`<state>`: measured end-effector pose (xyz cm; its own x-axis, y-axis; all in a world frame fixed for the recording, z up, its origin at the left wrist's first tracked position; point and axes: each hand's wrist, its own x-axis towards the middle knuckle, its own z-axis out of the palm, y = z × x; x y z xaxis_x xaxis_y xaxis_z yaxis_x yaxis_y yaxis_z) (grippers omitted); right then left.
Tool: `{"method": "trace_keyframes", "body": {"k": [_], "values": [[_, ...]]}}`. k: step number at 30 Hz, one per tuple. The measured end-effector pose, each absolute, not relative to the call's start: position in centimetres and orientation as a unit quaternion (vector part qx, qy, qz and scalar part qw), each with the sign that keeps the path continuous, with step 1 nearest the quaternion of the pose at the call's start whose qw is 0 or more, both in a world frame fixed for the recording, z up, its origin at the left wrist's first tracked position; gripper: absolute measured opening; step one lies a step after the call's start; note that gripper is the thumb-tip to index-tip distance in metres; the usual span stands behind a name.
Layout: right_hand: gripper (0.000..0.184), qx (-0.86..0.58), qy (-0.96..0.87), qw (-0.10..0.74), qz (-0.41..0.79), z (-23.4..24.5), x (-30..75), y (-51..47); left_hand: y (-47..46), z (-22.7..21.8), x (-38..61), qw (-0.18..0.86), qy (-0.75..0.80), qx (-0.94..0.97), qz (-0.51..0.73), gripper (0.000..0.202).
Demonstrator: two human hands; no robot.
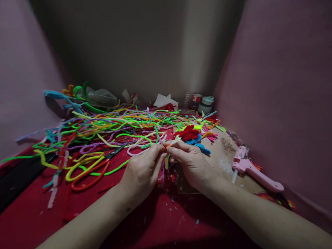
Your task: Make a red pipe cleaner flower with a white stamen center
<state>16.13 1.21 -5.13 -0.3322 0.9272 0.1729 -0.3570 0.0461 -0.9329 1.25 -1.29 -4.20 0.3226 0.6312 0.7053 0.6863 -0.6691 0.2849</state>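
Bare forearms come up from the bottom corners closest to us, and over the red table [153, 226] our left hand [141, 167] and right hand [194, 162] meet near the middle. We have both closed, thumbs and fingers pinching a small bundle [176, 139] between them; its pale cream ends fan out above the right fingers, and a bit of orange shows where the fingertips come together. How much of it each hand bears, we cannot tell. Just beyond our knuckles spreads a tangled heap of fuzzy stems [116, 121] in green, purple, orange and yellow. To the left of our left hand lie scissors [108, 158] with dark blades and a red handle, among loose stems. Near our right hand we see a red tuft [188, 133] and a blue tuft [203, 148], close to each other by a brown board [220, 173]. A pink glue gun [245, 165] rests toward the board's right side, its clear stick poking out. Farther back, against the dark wall, stand white paper [164, 101] and a jar with a pale lid [206, 103].
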Motion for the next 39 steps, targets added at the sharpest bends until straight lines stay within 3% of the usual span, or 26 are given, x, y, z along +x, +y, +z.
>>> {"method": "trace_keyframes", "body": {"k": [13,22,27,30,34,36,39], "values": [[0.015,-0.249,-0.545,0.490,0.634,-5.0,16.2,1.3,-1.8,-2.9,1.6,-0.198,-0.438,-0.752,-0.452,0.013],[0.011,-0.237,-0.519,0.477,0.668,-5.0,16.2,1.6,-1.4,-2.3,1.6,-0.567,-0.427,-0.542,-0.449,0.013],[0.020,-0.212,-0.464,0.466,0.723,-5.1,16.1,1.7,-0.8,-2.7,1.2,-0.659,-0.367,-0.492,-0.434,0.018],[0.020,-0.223,-0.454,0.473,0.722,-5.1,16.0,1.6,-1.0,-2.7,1.4,-0.575,-0.411,-0.571,-0.417,0.022],[0.016,-0.246,-0.437,0.501,0.706,-4.9,15.8,1.2,-1.3,-3.5,1.5,-0.157,-0.451,-0.757,-0.445,0.011],[0.017,-0.259,-0.436,0.499,0.703,-4.9,15.7,1.0,-1.1,-4.3,1.2,0.021,-0.421,-0.800,-0.427,0.016],[0.018,-0.287,-0.457,0.487,0.686,-5.1,15.7,0.8,-0.7,-5.1,0.5,0.106,-0.393,-0.827,-0.389,0.018]]}}
